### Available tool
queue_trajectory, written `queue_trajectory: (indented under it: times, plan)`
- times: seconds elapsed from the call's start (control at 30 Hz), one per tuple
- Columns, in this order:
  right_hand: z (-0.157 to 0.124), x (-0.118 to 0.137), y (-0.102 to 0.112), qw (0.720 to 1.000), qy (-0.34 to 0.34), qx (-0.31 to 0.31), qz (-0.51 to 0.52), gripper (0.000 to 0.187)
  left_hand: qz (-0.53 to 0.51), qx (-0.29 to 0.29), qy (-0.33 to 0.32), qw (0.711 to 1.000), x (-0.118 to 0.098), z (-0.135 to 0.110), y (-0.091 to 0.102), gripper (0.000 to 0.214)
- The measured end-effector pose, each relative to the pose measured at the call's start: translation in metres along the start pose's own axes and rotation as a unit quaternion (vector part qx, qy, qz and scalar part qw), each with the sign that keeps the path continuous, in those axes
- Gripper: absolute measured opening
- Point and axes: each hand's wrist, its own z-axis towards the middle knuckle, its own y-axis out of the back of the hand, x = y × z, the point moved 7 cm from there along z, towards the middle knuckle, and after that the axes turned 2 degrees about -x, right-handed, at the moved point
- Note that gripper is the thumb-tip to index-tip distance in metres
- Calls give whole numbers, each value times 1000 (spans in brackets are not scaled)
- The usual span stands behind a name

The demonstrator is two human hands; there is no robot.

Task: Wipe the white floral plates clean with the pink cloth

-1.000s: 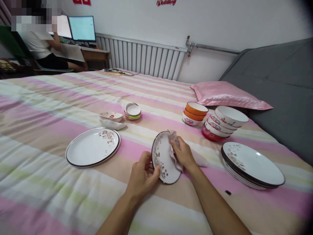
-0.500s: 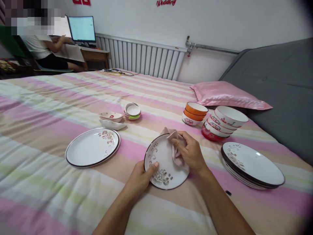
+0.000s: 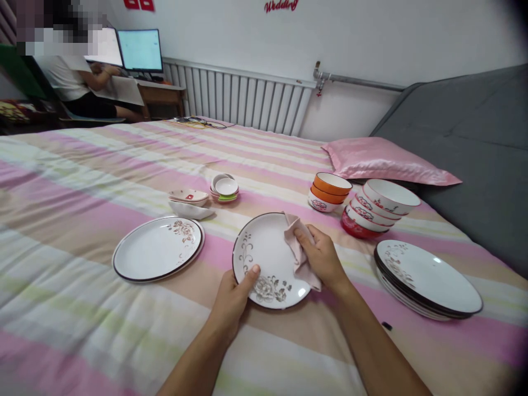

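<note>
On the bed [image 3: 61, 181], near edge, left side and far half lie open. The held plate [image 3: 264, 256] and cloth [image 3: 297, 247] occupy the centre. Obstructions: flat plate [image 3: 158, 248] to its left, small dishes [image 3: 225, 188] beyond; bowl stacks [image 3: 379, 206], plate stack [image 3: 429, 278] along the right edge.

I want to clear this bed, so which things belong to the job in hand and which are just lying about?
In hand: plate, gripped at its rim by the left hand; pink cloth, pressed on it by the right hand.
Lying about: lone plate, plate stack, red-and-white bowls, orange bowls, small dishes, pink pillow.
</note>
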Motion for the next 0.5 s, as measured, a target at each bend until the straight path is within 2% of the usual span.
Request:
queue_trajectory:
  times: [0.27, 0.5]
  plan:
    - [-8, -6, -16, 996, -40, -30, 71, 36, -65, -62, -44, 995, -8, 0, 6, 56]
    - [-23, -5, -38, 985, -88, -49, 141, 41, -130, -47, -57, 989, -8, 3, 7, 53]
